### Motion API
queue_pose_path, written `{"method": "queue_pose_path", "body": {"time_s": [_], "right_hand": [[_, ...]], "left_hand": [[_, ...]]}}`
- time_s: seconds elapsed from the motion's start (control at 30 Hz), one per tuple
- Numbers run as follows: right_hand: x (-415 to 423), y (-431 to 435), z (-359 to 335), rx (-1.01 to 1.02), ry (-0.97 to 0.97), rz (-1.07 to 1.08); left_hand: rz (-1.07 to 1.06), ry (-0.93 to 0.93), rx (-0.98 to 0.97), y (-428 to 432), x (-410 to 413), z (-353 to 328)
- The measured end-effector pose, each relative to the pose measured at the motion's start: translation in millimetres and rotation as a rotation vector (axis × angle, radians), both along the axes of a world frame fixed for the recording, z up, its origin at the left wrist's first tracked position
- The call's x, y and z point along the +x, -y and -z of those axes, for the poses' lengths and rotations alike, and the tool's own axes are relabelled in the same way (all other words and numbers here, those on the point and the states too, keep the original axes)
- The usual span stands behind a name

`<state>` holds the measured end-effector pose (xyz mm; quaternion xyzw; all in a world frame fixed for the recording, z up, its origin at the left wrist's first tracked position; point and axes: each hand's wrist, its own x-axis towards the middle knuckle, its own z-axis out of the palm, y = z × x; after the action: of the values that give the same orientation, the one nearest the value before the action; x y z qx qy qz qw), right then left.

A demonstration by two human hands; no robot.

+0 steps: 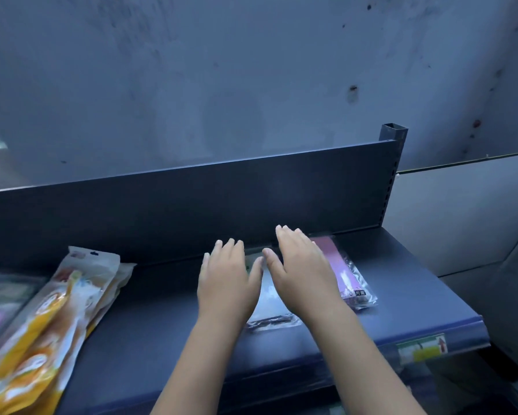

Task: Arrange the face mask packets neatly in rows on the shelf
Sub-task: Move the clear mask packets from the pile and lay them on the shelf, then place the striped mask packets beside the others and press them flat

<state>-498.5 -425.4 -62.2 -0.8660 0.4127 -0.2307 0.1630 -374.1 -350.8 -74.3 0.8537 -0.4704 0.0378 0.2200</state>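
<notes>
Your left hand (227, 283) lies palm down, fingers straight and close together, thumb spread out to the right. Your right hand (302, 274) sits just beside it, also flat and palm down, thumb out to the left, the two thumb tips almost meeting. Both bare forearms reach in over the front edge of the shelf (162, 301), fingertips pointing at its back edge.

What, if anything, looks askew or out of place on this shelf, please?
The orange packets at the left of the shelf lie overlapped in a loose fan, edges not lined up, rather than in a neat row.
</notes>
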Motion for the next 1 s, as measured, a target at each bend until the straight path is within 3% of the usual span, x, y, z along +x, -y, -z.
{"method": "queue_pose_path", "body": {"time_s": [0.43,0.73,1.0], "right_hand": [[69,-64,24,0.138,0.027,-0.053],[98,-94,19,0.294,0.227,-0.144],[174,-176,12,0.185,0.192,-0.212]], "left_hand": [[-0.073,0.077,0.092,-87,75,23],[-0.118,0.118,0.043,-114,108,9],[-0.141,0.145,-0.011,-190,181,2]]}}
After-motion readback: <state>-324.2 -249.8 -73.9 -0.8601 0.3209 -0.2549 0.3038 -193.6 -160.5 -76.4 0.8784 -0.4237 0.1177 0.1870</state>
